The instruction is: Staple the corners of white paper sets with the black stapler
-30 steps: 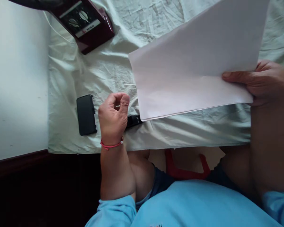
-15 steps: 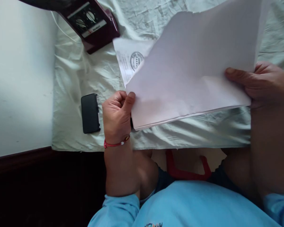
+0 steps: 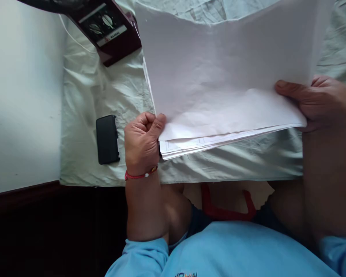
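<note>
2 hands hold a sheaf of white papers (image 3: pixel 225 77) above the cloth-covered table (image 3: pixel 109 92).

The left hand (image 3: pixel 142 142) pinches the sheaf's lower left corner between thumb and curled fingers; the right hand (image 3: pixel 323 102) grips the right edge, thumb on top. A black phone (image 3: pixel 107 139) lies just left of the left hand (flat on the cloth), and a maroon dial box (image 3: pixel 109 29) sits at the top.

left hand (image 3: pixel 142 142) curled, thumb pinching; right hand (image 3: pixel 320 102) clamped, thumb on top
</note>
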The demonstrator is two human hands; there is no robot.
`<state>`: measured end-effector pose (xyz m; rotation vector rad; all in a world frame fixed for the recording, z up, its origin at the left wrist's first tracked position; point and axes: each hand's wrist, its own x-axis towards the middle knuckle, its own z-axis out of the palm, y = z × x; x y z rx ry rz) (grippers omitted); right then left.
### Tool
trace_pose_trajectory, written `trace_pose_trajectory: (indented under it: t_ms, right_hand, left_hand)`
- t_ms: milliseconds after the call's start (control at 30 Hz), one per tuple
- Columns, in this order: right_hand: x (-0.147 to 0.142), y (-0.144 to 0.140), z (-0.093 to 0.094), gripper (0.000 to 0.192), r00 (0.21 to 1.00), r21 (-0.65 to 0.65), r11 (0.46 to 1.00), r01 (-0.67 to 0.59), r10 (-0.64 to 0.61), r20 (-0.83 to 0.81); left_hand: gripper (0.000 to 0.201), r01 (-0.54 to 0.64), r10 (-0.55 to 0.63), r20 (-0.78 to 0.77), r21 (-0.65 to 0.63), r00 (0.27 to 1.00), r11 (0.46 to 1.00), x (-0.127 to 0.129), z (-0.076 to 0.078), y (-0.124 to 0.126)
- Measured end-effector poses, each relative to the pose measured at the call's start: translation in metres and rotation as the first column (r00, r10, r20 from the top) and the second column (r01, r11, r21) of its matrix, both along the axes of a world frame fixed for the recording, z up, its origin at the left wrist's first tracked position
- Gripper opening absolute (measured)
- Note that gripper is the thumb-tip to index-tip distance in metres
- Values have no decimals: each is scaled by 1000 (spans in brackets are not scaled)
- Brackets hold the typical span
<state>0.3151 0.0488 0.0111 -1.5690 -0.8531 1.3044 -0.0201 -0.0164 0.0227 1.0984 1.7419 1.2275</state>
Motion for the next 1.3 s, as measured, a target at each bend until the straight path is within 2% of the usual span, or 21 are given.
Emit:
trace_pose_trajectory:
  t_ms: [133,233,333,567,667,800,933,1067,1133,1200,1233,1300]
  right_hand:
    - [0,0,0,25,1000,-17,1000,-1,1,16]
    - [3,1,-2,30,999,19,1000,11,-12,32]
    - [6,2,-4,29,995,48,998,44,-48,82]
    - [11,5,-14,36,994,112,992,-54,43,98]
    - [12,7,-16,32,997,138,990,-33,24,67]
    - [11,7,-12,27,998,99,994,51,-55,38]
    - [7,7,-9,26,996,123,992,22,-33,85]
    - [0,6,-3,25,994,35,994,104,-105,42]
    - [0,6,-2,28,991,30,992,121,-122,48]
    - [2,7,-5,31,989,31,991,129,-130,66]
    - [5,7,-8,33,989,31,992,123,-125,79]
    - [10,7,-14,36,990,48,995,87,-92,104]
  left_hand:
    - [47,18,-19,66,13,998,1000,-1,1,0]
    - [39,98,-90,141,-48,986,994,-2,2,0]
    - [41,178,-157,188,-100,969,979,-3,3,-1]
    - [50,110,-86,255,-81,963,991,-5,0,-1]
    - [51,101,-79,304,-59,949,993,-5,0,-1]
    - [47,186,-160,379,-31,912,982,-6,0,-1]
    - [48,190,-161,344,-53,925,980,-10,-4,-1]
    - [45,157,-139,258,-53,956,986,-14,-15,-2]
    - [38,97,-92,189,-13,978,995,-13,-20,0]
    - [24,-14,10,44,112,999,994,-9,-19,3]
    - [17,-69,76,-26,213,997,975,-6,-14,2]
    - [10,-99,149,-94,407,984,908,4,3,-7]
